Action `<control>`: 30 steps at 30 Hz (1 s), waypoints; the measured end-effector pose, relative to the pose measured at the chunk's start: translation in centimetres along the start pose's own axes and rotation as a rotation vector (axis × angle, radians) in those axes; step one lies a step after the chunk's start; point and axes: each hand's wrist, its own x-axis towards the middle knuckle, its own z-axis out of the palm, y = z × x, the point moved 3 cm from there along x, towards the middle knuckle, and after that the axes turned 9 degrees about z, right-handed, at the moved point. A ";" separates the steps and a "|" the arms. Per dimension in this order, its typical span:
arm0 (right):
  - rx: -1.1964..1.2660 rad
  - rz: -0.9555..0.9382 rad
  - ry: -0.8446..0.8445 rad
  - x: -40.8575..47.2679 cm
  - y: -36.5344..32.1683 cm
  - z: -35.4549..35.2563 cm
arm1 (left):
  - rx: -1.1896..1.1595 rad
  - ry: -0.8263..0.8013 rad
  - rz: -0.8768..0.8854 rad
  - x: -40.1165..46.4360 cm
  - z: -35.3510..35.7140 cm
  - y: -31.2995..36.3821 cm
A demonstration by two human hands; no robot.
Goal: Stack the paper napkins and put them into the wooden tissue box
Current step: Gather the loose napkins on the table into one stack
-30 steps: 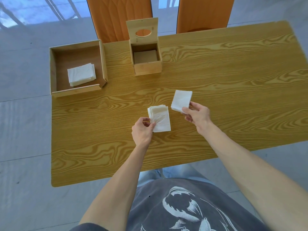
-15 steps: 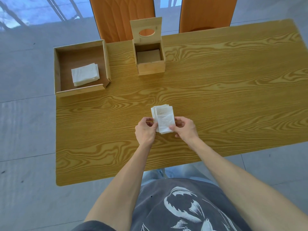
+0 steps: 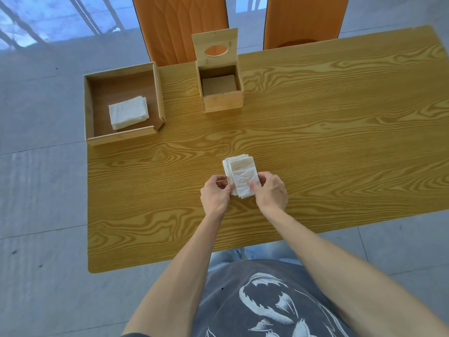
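Napkin stack [image 3: 240, 173] is sitting mid-surface [image 3: 315, 142], uneven edges. You're pinching it from both sides: left hand [image 3: 215, 193] gripping its left edge, right hand [image 3: 271, 190] its right. Wooden tissue box [image 3: 222, 92] is standing open further back; more napkins [image 3: 128, 113] are lying in the tray [image 3: 121, 139].

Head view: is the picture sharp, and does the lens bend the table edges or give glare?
Head view: napkin stack and both hands are sharp; the wide lens skews the table edges; light is soft with faint shadows; bluish reflections on the floor, no glare on the wood.
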 end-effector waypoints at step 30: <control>-0.093 -0.516 -0.150 -0.2 -3.4 -0.8 | 0.249 -0.085 0.216 0.2 -3.7 1.5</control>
